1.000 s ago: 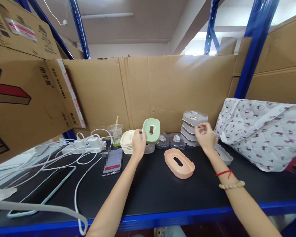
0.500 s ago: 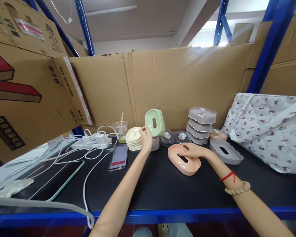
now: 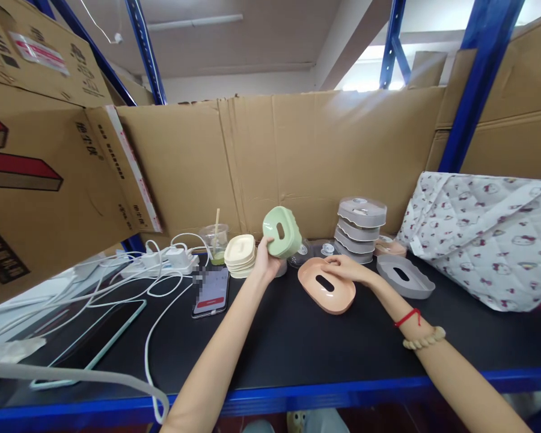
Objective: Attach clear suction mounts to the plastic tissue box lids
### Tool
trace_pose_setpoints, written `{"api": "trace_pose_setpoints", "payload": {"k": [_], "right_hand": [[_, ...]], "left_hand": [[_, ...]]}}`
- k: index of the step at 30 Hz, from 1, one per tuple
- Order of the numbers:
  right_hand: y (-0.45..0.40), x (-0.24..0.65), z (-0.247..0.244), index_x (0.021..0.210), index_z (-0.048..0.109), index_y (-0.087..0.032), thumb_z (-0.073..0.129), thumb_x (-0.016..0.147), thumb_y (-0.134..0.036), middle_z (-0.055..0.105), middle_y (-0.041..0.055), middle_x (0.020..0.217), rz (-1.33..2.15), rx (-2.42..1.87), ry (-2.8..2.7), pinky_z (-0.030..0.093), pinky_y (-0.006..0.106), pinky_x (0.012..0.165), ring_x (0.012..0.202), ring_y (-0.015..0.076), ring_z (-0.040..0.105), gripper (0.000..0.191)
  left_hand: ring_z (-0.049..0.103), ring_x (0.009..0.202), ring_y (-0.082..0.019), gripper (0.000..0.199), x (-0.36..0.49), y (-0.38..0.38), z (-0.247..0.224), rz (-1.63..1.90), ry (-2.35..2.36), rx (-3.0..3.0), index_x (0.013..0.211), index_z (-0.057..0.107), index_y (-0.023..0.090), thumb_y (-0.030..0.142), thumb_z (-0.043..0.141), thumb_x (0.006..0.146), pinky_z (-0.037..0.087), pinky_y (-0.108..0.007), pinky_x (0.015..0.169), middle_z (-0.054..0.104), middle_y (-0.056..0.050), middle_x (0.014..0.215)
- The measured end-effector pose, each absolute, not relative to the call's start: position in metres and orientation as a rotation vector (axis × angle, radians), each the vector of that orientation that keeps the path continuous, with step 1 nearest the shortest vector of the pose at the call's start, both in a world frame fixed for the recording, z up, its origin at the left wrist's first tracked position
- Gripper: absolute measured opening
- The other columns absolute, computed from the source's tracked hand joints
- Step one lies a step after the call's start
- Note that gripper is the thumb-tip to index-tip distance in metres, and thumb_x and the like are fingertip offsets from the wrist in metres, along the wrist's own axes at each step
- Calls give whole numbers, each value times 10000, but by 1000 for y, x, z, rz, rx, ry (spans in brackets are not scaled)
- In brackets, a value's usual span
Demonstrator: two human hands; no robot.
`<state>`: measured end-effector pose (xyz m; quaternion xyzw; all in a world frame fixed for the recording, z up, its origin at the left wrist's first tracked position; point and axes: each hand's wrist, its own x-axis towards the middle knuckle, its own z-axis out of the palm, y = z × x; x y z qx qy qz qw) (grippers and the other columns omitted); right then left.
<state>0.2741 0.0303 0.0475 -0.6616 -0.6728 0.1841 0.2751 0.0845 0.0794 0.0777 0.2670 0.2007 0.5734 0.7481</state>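
My left hand [image 3: 265, 263] is closed on the lower edge of a light green tissue box lid [image 3: 289, 231] with a slot in its face, held tilted above the black tabletop. My right hand [image 3: 345, 267] pinches the far rim of a peach tissue box lid [image 3: 338, 300]; its oval slot faces up, and the fingertips lie partly out of sight. A stack of cream lids [image 3: 240, 248] sits just left of my left hand. Right of my right hand lies a grey slotted lid [image 3: 417, 284].
Behind stands a stack of clear and grey covers [image 3: 359, 228]. A patterned quilted bag [image 3: 482, 234] fills the right. To the left are a phone [image 3: 211, 291], a cup with a straw [image 3: 216, 240], tangled white cables [image 3: 151, 355] and a teal-edged tablet-like device [image 3: 101, 346]. Cardboard [image 3: 306, 156] walls the back.
My right hand has shifted from the peach lid's slot to its far rim, and that lid's tilt has changed. The green lid has turned and dipped slightly in my left hand. The view has swung slightly.
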Motion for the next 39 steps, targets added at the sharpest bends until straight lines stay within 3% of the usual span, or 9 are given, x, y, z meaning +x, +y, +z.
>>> {"api": "trace_pose_setpoints", "payload": {"k": [5, 11, 14, 17, 21, 26, 31, 35, 39], "right_hand": [[19, 273, 58, 851, 692, -163, 523, 742, -404, 659, 21, 752, 233, -2185, -1657, 328, 169, 561, 557, 54, 512, 313], [27, 261, 58, 946, 680, -210, 480, 770, -276, 669, 15, 934, -30, -1887, -1482, 380, 156, 620, 718, 70, 586, 274], [48, 229, 56, 1067, 636, -198, 491, 771, -261, 637, 37, 1043, 56, -1628, -1799, 468, 199, 741, 785, 73, 595, 336], [77, 182, 56, 1243, 518, -172, 576, 722, -227, 538, 89, 1224, -95, -1414, -2110, 452, 293, 964, 1121, 144, 530, 527], [115, 126, 55, 1113, 593, -126, 581, 721, -172, 522, 132, 1243, -322, -1382, -2241, 347, 356, 1095, 1263, 203, 423, 395], [133, 111, 55, 918, 669, -138, 545, 756, -162, 643, 120, 979, -335, -1439, -2238, 430, 291, 981, 1087, 187, 556, 205], [110, 152, 58, 927, 688, -199, 503, 819, -225, 639, 62, 981, -435, -1277, -2084, 495, 190, 784, 957, 108, 591, 216], [87, 192, 55, 854, 695, -206, 449, 857, -280, 621, 67, 968, -665, -999, -1947, 511, 198, 743, 963, 99, 567, 256], [74, 218, 43, 751, 695, -195, 459, 846, -290, 590, 65, 1056, -583, -874, -1863, 518, 262, 882, 1076, 116, 545, 272]], "left_hand": [[568, 491, -107, 256, 72, 90, 83, 1390, 357, 416, 1014, 606, 95, 155, 393, 885, 462, -191, 520, 599, -7, 551], [544, 467, -97, 306, 67, 93, 82, 1418, 356, 353, 1095, 591, 110, 182, 359, 909, 435, -175, 471, 579, 2, 547], [464, 412, -77, 363, 63, 90, 84, 1325, 271, 482, 1095, 599, 159, 138, 297, 895, 338, -152, 378, 595, -15, 594], [437, 419, -57, 359, 57, 89, 88, 1348, 175, 640, 1077, 608, 204, 117, 340, 855, 292, -131, 374, 608, -16, 649], [453, 434, -75, 247, 52, 92, 93, 1483, 241, 825, 985, 633, 177, 233, 457, 822, 321, -160, 410, 517, 18, 544], [551, 607, -139, 322, 47, 100, 93, 1738, 466, 961, 741, 607, 158, 449, 484, 800, 441, -248, 613, 528, -8, 574], [559, 808, -193, 349, 33, 107, 91, 2167, 1015, 1088, 545, 463, 180, 377, 441, 832, 412, -338, 831, 548, -42, 657], [562, 952, -214, 271, 45, 105, 87, 2039, 1017, 1214, 627, 506, 166, 333, 458, 834, 398, -351, 901, 603, -84, 850], [538, 1114, -211, 247, 70, 97, 77, 1820, 781, 1163, 991, 547, 180, 291, 586, 774, 414, -320, 934, 590, -96, 1145]]}}
